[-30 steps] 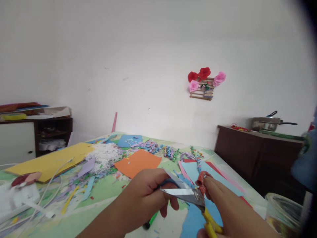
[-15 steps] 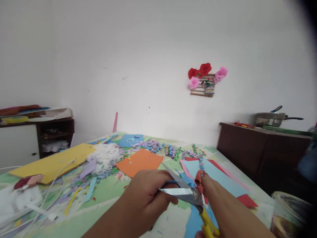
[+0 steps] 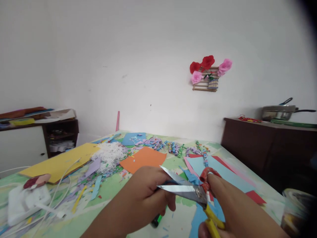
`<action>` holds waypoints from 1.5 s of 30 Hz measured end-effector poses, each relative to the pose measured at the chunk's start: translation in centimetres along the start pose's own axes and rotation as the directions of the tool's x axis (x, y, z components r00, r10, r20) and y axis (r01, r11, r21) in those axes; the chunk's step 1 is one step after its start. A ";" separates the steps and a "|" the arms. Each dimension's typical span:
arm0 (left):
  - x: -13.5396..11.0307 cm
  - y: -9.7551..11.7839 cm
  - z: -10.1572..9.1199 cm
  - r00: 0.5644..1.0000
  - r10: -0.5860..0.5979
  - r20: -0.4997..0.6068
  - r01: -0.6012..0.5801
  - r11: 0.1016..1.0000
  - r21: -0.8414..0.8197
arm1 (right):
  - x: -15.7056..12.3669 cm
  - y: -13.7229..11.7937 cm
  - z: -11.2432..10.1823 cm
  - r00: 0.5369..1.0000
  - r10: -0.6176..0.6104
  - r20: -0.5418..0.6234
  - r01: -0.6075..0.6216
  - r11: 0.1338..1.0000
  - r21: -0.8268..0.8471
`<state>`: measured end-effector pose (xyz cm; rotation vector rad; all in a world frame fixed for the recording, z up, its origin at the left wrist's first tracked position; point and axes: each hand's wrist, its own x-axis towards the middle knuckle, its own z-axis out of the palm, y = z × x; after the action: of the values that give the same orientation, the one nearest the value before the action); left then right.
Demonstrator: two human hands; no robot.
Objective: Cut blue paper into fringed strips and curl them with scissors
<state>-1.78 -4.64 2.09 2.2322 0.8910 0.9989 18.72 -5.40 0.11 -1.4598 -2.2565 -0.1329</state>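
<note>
The right hand grips the spread scissors above the table, the left hand pinches a dark-blue piece, seemingly not yet cut through, while many paper curls already lie behind.

View has swung left

The wall rack with flowers has shifted up and right; the pot now nearly meets the right edge, the clear cup the lower right corner. Below the left hand, a green-and-black item shows again. The scissors' tips seem slightly closer than half a second ago.
</note>
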 end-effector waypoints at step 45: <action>0.3 -0.2 0.1 0.994 0.068 -0.085 -0.064 0.996 0.054 | -0.3 -1.2 -0.1 0.989 0.062 0.131 -0.091 0.970 0.226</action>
<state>-1.57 -4.30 2.04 2.2892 0.8948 1.1233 17.75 -6.20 0.32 -1.4611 -2.2193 0.2441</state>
